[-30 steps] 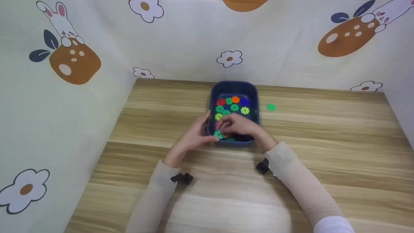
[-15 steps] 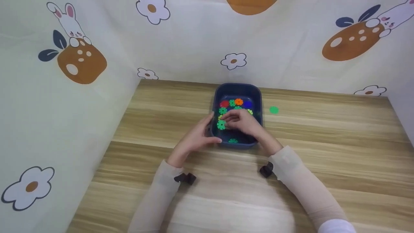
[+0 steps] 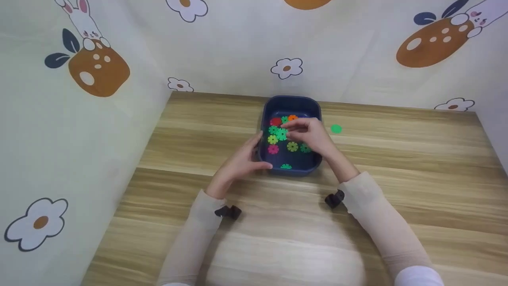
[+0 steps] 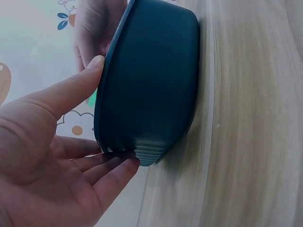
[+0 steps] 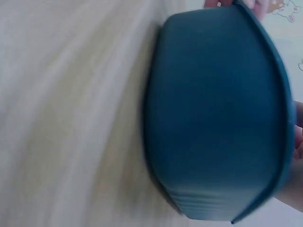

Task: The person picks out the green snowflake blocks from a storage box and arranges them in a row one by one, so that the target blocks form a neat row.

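A dark blue plastic bin (image 3: 293, 104) stands on the table, several flower-shaped notched discs inside. My left hand (image 3: 241, 162) holds its near left corner; in the left wrist view the left thumb (image 4: 78, 87) presses the near rim and the other fingers lie on the side wall. Over the bin, my right hand (image 3: 311, 134) pinches a green notched disc (image 3: 281, 134) between thumb and fingers. Beneath lie a red disc (image 3: 276, 122), a yellow one (image 3: 272, 139), a pink one (image 3: 273, 149) and a yellow-green one (image 3: 292, 146). In the right wrist view the bin's outer wall (image 5: 218, 113) hides most of that hand.
One green disc (image 3: 336, 128) lies on the wooden table (image 3: 397, 159), right of the bin. A patterned cloth (image 3: 230, 47) rises behind and at the sides. Another green disc (image 3: 286, 166) leans by the bin's near wall.
My right hand has moved from the bin's near left part toward its back and right, carrying the green disc and uncovering discs underneath. The left hand keeps its place on the bin.
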{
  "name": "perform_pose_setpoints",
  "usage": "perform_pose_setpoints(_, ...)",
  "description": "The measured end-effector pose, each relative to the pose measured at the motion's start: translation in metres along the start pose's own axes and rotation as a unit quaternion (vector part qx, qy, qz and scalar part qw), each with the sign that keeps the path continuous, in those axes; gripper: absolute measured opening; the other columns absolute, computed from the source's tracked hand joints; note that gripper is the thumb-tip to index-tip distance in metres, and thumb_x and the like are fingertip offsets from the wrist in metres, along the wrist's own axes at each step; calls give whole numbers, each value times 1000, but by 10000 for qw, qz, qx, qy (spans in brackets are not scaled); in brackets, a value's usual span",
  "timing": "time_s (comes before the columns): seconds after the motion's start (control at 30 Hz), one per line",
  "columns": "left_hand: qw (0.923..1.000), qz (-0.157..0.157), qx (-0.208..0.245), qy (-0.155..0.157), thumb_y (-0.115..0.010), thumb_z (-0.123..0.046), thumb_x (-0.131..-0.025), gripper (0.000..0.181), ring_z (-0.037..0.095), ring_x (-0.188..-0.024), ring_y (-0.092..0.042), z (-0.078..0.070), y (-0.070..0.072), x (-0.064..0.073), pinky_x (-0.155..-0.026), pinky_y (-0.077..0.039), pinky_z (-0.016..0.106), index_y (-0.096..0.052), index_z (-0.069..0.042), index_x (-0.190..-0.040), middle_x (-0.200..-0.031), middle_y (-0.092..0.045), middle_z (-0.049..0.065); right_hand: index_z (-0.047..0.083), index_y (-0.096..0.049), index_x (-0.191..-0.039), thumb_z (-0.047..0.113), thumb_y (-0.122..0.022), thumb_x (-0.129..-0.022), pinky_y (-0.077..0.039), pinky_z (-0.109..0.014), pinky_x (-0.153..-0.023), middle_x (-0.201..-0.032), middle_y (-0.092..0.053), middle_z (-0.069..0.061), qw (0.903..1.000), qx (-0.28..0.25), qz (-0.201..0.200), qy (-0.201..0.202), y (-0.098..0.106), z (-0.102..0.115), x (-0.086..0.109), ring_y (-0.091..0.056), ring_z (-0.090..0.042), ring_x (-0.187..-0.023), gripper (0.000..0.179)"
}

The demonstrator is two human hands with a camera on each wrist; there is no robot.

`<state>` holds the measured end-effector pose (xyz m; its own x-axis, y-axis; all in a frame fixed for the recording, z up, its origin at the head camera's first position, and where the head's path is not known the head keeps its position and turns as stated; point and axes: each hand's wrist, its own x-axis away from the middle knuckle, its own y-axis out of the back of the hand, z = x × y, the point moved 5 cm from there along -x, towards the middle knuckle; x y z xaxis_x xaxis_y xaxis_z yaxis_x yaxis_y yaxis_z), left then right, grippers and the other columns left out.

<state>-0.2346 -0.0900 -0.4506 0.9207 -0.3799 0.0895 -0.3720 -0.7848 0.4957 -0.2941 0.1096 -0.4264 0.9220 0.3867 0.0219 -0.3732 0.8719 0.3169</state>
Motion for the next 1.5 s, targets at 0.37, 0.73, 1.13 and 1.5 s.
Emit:
perform_pose_setpoints(0.37,9997,24,255,12,-81,-13,-82,101,32,-150,-31,2,-1,-4,-125,-26,41,-17,-3,-159,-165,-20,19,-5,-68,-120,3,-66,-93,-60,-20,-80,-122,-69,-23,9989,-162,-407,-175,30,1,4,-70,0,-84,28)
perform_pose_setpoints(0.73,9988,64,481,-30,-82,-12,-81,102,33,-151,-28,0,-2,-4,-124,-29,41,-15,-2,-159,-166,-16,19,-1,-68,-123,11,-70,-93,-61,-24,-83,-110,-73,-5,9955,-220,-823,-426,59,-5,12,-70,-2,-85,33)
perform_pose_setpoints(1.13,9996,-29,257,-129,-82,-13,-81,102,34,-150,-29,-1,-1,-4,-124,-28,44,-17,-1,-158,-164,-21,22,-11,-62,-126,3,-68,-93,-60,-18,-79,-91,-71,14,9906,-696,-1169,-144,88,-17,18,-69,0,-84,36)
perform_pose_setpoints(1.5,9998,-45,175,12,-83,-18,-81,103,35,-150,-29,1,-2,-1,-124,-29,43,-18,-5,-159,-165,-20,20,-15,-58,-127,-1,-66,-92,-60,-21,-80,-90,-71,10,9841,-1145,-1327,-270,107,-37,22,-70,-1,-83,38)
